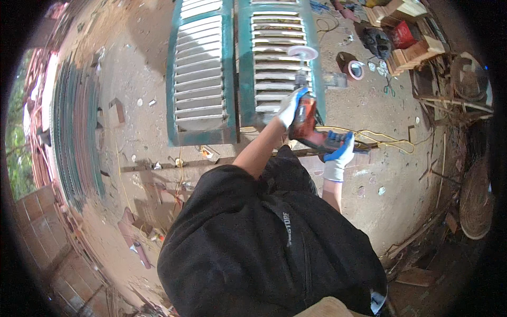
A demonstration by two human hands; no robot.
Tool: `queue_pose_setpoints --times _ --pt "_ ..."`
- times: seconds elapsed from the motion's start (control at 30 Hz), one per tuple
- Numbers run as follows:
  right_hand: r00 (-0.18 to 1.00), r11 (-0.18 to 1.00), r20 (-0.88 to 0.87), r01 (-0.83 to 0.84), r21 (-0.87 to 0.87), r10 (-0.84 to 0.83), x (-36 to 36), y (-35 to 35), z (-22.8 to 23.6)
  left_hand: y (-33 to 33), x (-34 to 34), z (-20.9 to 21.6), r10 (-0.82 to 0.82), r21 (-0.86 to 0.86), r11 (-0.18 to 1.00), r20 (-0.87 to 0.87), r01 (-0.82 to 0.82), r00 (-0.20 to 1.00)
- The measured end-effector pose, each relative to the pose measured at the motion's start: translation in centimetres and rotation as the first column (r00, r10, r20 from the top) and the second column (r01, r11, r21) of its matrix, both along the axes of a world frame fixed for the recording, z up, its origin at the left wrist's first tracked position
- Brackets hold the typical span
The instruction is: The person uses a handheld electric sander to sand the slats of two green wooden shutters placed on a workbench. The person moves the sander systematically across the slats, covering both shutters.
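Here both gloved hands, left hand point(290, 107) and right hand point(338, 156), grip an orange drill point(307, 122), its sanding disc point(302, 52) over green shutters point(240, 68) on the floor point(132, 79).

Dusty concrete floor point(401, 174) under two green louvered shutters point(200, 79).

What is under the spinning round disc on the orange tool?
Under the disc of the orange tool lie the pale slats of a green shutter. The floor beneath the shutter is covered. A gloved left hand and right hand hold the tool.
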State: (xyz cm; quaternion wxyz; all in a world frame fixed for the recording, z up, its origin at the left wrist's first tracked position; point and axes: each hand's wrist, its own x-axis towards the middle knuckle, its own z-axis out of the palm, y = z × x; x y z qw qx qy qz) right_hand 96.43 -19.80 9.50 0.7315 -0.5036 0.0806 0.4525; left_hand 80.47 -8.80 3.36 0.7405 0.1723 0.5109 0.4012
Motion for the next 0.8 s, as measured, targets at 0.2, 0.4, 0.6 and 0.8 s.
queue_pose_setpoints --times 0.2,0.4,0.6,0.8 --pt "0.99 0.961 0.085 -0.086 -0.264 0.112 -6.8 1.3 -1.7 -0.6 -8.1 -5.5 0.077 -0.171 0.984 0.631 0.042 0.772" --pt "0.969 0.967 0.233 -0.022 -0.256 0.083 -7.1 2.1 -4.7 1.7 -8.6 -6.3 0.145 -0.132 0.983 0.163 -0.124 0.976" --pt "0.976 0.989 0.162 -0.144 -0.042 0.149 -2.6 1.0 -2.5 -0.8 -3.5 -1.7 0.008 -0.27 0.962 0.204 0.048 0.979" --pt "0.96 0.968 0.128 -0.249 -0.02 0.25 -6.5 1.6 -1.6 -1.4 -8.3 -6.5 0.131 -0.126 0.989 0.517 -0.076 0.846"
